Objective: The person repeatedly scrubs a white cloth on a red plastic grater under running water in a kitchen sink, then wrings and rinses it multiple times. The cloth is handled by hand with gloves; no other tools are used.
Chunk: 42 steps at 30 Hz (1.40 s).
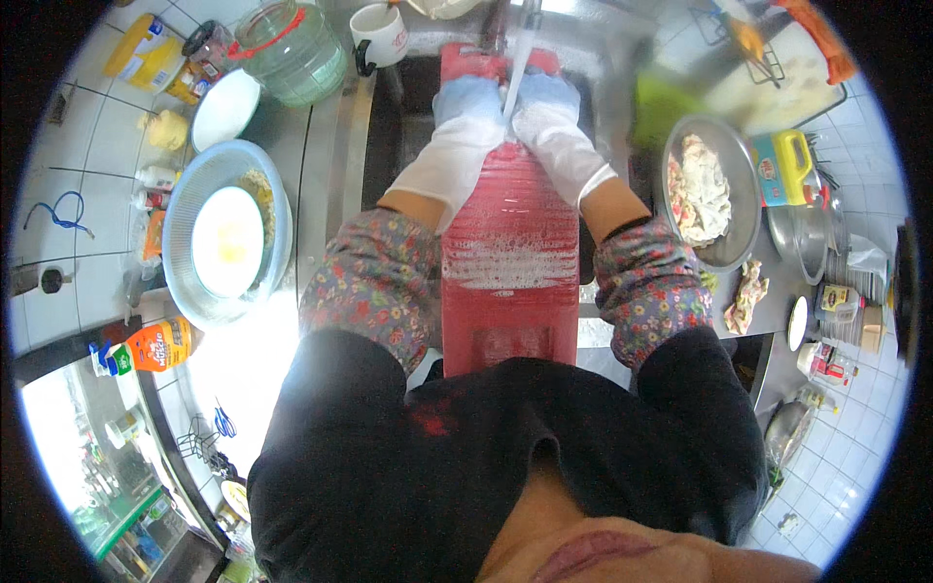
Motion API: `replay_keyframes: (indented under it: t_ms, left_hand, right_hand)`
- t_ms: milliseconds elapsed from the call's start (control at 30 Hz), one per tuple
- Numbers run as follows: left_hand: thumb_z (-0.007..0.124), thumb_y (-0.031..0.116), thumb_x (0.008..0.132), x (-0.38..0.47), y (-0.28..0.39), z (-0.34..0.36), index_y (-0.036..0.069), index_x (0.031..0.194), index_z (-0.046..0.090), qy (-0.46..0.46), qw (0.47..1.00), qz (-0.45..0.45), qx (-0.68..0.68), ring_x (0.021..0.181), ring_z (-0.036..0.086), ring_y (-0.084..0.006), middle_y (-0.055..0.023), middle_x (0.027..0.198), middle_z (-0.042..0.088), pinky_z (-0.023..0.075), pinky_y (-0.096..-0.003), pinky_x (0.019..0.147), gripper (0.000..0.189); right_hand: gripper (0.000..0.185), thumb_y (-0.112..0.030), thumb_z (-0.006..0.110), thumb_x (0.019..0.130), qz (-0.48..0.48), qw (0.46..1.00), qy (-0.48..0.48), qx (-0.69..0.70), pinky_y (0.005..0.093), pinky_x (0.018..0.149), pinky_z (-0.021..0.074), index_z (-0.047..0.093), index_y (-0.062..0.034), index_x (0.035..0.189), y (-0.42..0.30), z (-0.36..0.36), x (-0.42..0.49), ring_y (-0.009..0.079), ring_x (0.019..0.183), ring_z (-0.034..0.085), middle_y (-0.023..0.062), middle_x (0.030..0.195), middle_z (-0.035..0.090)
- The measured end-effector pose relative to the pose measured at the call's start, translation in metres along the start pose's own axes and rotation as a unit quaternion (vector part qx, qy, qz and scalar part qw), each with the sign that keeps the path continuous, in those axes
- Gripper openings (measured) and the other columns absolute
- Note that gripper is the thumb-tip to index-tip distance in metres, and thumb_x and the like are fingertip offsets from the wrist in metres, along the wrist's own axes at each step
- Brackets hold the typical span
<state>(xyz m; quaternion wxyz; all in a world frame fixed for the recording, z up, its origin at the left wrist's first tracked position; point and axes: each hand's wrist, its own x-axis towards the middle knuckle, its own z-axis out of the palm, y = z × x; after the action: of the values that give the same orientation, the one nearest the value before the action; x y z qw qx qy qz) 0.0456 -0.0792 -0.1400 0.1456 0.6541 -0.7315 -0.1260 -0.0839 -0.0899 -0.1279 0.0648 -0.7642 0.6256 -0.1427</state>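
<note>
A red ridged plastic board [510,306], which looks like a washboard, stretches from my body over the sink, with soap suds across its middle. Both of my hands wear gloves, white at the wrists and pale blue toward the fingers. My left hand [466,124] is over the board's upper left side, and my right hand [550,120] mirrors it on the right. Between them a stream of water [517,80] runs down from the tap [534,9]. The fingers are blurred, pointing away from me, and whether they hold anything is unclear.
At left stand a blue basin [175,240] with a white bowl [227,244], a large glass jar [295,65] and a white mug [379,36]. To the right, a metal bowl [745,218] holds crumpled pale cloths [705,193] beside a yellow jug [798,164].
</note>
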Motion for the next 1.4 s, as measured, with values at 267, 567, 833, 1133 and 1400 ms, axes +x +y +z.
replay_keyframes:
  t_ms: [267,567,833,1133,1400]
  left_hand:
    - [0.072,0.023,0.083,-0.074,-0.035,0.042,0.007,0.087,0.067,0.076,0.946,0.270,-0.162,0.085,0.063,-0.0412,-0.0175,0.083,0.065,0.0484,-0.0488,0.079,0.017]
    - [0.068,0.033,0.080,-0.030,-0.018,0.009,0.007,0.083,0.072,-0.032,0.994,0.102,0.013,0.086,0.069,-0.0395,-0.0189,0.091,0.072,0.0545,-0.0490,0.082,0.026]
    - [0.079,0.031,0.070,-0.031,0.014,-0.028,0.003,0.090,0.075,-0.167,0.976,0.111,0.086,0.091,0.072,-0.0383,-0.0203,0.094,0.073,0.0576,-0.0463,0.081,0.035]
    - [0.071,0.028,0.078,-0.071,-0.028,0.005,0.006,0.091,0.073,-0.023,0.939,0.328,-0.096,0.089,0.069,-0.0351,-0.0156,0.098,0.072,0.0531,-0.0481,0.079,0.025]
    - [0.068,0.036,0.083,0.013,-0.002,0.012,0.007,0.087,0.076,0.064,0.998,0.002,0.014,0.090,0.071,-0.0377,-0.0185,0.090,0.073,0.0569,-0.0458,0.082,0.030]
  right_hand:
    - [0.025,-0.031,0.062,0.090,-0.152,0.984,-0.066,0.065,0.0444,0.091,0.0527,0.075,-0.0099,0.088,0.015,0.045,-0.060,0.0375,0.100,0.068,0.0191,0.098,0.073]
    - [0.034,-0.035,0.067,0.084,-0.117,0.987,-0.079,0.072,0.0482,0.087,0.0545,0.072,-0.0109,0.107,0.011,0.014,-0.029,0.0394,0.098,0.068,0.0200,0.100,0.072]
    - [0.025,-0.029,0.066,0.085,-0.005,0.995,-0.103,-0.013,0.0465,0.083,0.0570,0.075,-0.0109,0.099,0.010,0.016,-0.013,0.0378,0.093,0.071,0.0177,0.095,0.074]
    - [0.031,-0.027,0.051,0.098,-0.091,0.980,-0.172,0.028,0.0464,0.091,0.0548,0.068,-0.0129,0.120,0.009,-0.001,-0.080,0.0377,0.110,0.067,0.0174,0.116,0.071]
    - [0.033,-0.039,0.063,0.087,-0.028,0.996,-0.078,-0.029,0.0440,0.086,0.0559,0.075,-0.0125,0.103,0.007,0.013,0.002,0.0327,0.102,0.071,0.0147,0.104,0.075]
